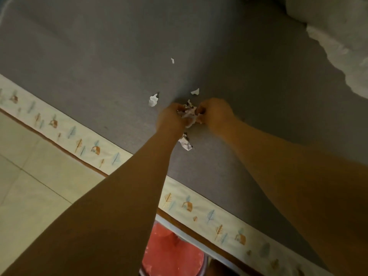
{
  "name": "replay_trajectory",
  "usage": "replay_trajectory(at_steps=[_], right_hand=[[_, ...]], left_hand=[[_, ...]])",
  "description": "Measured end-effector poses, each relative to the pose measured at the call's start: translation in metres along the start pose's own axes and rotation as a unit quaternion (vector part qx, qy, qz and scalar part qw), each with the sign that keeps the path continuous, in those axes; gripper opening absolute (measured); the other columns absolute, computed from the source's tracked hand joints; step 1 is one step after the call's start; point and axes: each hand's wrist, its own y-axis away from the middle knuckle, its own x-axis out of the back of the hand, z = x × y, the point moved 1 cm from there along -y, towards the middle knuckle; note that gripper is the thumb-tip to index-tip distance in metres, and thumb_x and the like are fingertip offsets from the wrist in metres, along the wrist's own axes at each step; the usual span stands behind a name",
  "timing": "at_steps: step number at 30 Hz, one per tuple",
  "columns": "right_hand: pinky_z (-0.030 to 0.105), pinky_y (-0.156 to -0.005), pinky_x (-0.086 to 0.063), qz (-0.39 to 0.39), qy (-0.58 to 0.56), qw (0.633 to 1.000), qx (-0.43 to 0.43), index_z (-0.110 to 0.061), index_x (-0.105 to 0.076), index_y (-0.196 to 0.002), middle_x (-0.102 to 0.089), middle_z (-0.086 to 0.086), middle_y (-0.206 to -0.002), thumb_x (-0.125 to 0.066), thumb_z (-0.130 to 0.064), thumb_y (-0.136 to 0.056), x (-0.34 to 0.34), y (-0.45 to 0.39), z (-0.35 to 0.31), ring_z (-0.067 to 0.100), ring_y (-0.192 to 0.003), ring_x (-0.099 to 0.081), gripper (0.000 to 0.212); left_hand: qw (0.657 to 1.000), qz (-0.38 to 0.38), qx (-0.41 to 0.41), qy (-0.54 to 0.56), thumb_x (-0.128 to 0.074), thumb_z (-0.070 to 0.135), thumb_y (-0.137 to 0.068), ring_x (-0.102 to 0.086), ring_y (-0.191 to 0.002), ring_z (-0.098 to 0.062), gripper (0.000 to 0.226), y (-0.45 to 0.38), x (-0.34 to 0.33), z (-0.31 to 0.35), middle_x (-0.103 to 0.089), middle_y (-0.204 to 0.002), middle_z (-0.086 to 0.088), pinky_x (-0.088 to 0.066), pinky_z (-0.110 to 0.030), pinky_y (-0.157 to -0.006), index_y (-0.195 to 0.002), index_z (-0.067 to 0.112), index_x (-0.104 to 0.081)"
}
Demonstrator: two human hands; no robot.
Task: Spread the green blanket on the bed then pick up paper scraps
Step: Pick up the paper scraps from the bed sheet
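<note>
Grey bedding (99,56) covers the bed, with a cream border (65,128) printed with trees and small houses along the near edge. At the middle, the fingers of the left hand (172,118) and the right hand (216,114) curl around a crumpled bunch of paper scraps (190,114) held between them. Outward lie loose scraps: one near (186,144), one left (153,100), one just beyond (195,91), one far (172,60). A pale rumpled blanket (338,46) (its colour is unclear) is at the far right. A red bucket (173,253) stands on the tiled floor (29,186).
</note>
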Motion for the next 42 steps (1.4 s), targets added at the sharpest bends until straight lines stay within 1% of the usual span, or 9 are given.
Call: replay_trajectory(at_steps=[3, 8, 13, 18, 23, 28, 34, 37, 42], right_hand=[[0.034, -0.097, -0.045, 0.014, 0.023, 0.999, -0.019, -0.009, -0.066, -0.120, -0.064, 0.013, -0.123, -0.051, -0.019, -0.097, 0.005, -0.002, -0.002, 0.029, -0.115, -0.059, 0.028], [0.028, -0.085, -0.045, 0.130, -0.057, 0.989, -0.034, -0.013, -0.063, -0.112, -0.066, 0.008, -0.114, -0.060, -0.020, -0.092, 0.022, -0.017, 0.001, 0.024, -0.107, -0.062, 0.022], [0.033, -0.106, -0.038, 0.107, -0.014, 0.994, -0.013, -0.010, -0.045, -0.137, -0.052, 0.013, -0.140, -0.053, -0.020, -0.097, 0.014, -0.045, -0.013, 0.028, -0.129, -0.050, 0.043], [0.035, -0.102, -0.042, 0.105, 0.067, 0.992, -0.016, -0.006, -0.054, -0.129, -0.052, 0.014, -0.139, -0.053, -0.019, -0.097, 0.004, -0.056, -0.017, 0.029, -0.125, -0.052, 0.034], [0.034, -0.093, -0.047, 0.097, 0.086, 0.992, -0.002, -0.006, -0.061, -0.121, -0.062, 0.015, -0.125, -0.048, -0.020, -0.099, 0.006, -0.050, -0.019, 0.028, -0.117, -0.058, 0.029], [0.029, -0.079, -0.045, 0.176, -0.049, 0.983, -0.023, -0.007, -0.067, -0.111, -0.064, 0.015, -0.116, -0.058, -0.024, -0.093, 0.032, -0.055, -0.008, 0.028, -0.104, -0.063, 0.026], [0.031, -0.091, -0.046, 0.148, 0.038, 0.987, 0.041, -0.005, -0.063, -0.118, -0.048, 0.015, -0.130, -0.060, -0.023, -0.093, 0.035, -0.074, -0.027, 0.029, -0.107, -0.058, 0.031], [0.033, -0.088, -0.047, 0.104, 0.056, 0.992, 0.031, -0.005, -0.063, -0.117, -0.061, 0.017, -0.119, -0.057, -0.020, -0.093, 0.040, -0.082, -0.026, 0.031, -0.107, -0.061, 0.029], [0.029, -0.068, -0.052, 0.242, -0.145, 0.959, 0.019, -0.007, -0.065, -0.093, -0.066, 0.006, -0.078, -0.057, -0.017, -0.088, 0.057, -0.075, -0.003, 0.021, -0.076, -0.065, 0.014]], left_hand=[[1.000, 0.020, 0.022, -0.009, -0.063, 0.033, -0.090, -0.061, -0.087, -0.021, 0.028, 0.001, -0.005, 0.003, -0.066, -0.104, -0.007, -0.047, -0.031, -0.071, -0.113, 0.017, -0.059], [0.992, 0.075, 0.067, 0.076, -0.062, 0.026, -0.091, -0.060, -0.088, -0.019, 0.029, 0.001, 0.003, -0.001, -0.060, -0.099, -0.004, -0.045, -0.029, -0.069, -0.118, 0.017, -0.053], [0.987, 0.123, 0.071, 0.079, -0.062, 0.022, -0.092, -0.060, -0.093, -0.021, 0.036, 0.001, 0.015, -0.017, -0.057, -0.103, -0.003, -0.054, -0.034, -0.080, -0.125, 0.018, -0.048], [0.965, 0.214, 0.073, 0.137, -0.062, 0.020, -0.092, -0.054, -0.080, -0.013, 0.042, -0.005, 0.031, -0.028, -0.053, -0.098, 0.002, -0.042, -0.020, -0.058, -0.127, 0.021, -0.039], [0.980, 0.163, 0.057, 0.097, -0.061, 0.019, -0.092, -0.055, -0.092, -0.019, 0.043, -0.020, 0.044, -0.027, -0.059, -0.113, -0.006, -0.052, -0.032, -0.079, -0.131, 0.021, -0.043], [0.989, 0.121, 0.076, 0.034, -0.060, 0.026, -0.092, -0.060, -0.095, -0.024, 0.027, -0.039, 0.052, -0.021, -0.062, -0.103, -0.010, -0.042, -0.030, -0.072, -0.114, 0.010, -0.060], [0.991, 0.131, 0.013, -0.002, -0.058, 0.033, -0.094, -0.055, -0.080, -0.017, 0.027, -0.057, 0.057, -0.009, -0.058, -0.088, -0.004, -0.040, -0.029, -0.067, -0.106, 0.010, -0.063], [0.986, 0.157, -0.047, -0.021, -0.060, 0.033, -0.093, -0.059, -0.085, -0.018, 0.026, -0.070, 0.061, 0.004, -0.061, -0.096, -0.006, -0.046, -0.029, -0.071, -0.105, 0.010, -0.063], [0.986, 0.155, -0.057, 0.005, -0.059, 0.031, -0.093, -0.053, -0.080, -0.016, 0.014, -0.092, 0.066, 0.031, -0.056, -0.086, -0.002, -0.039, -0.026, -0.068, -0.094, 0.017, -0.058]])
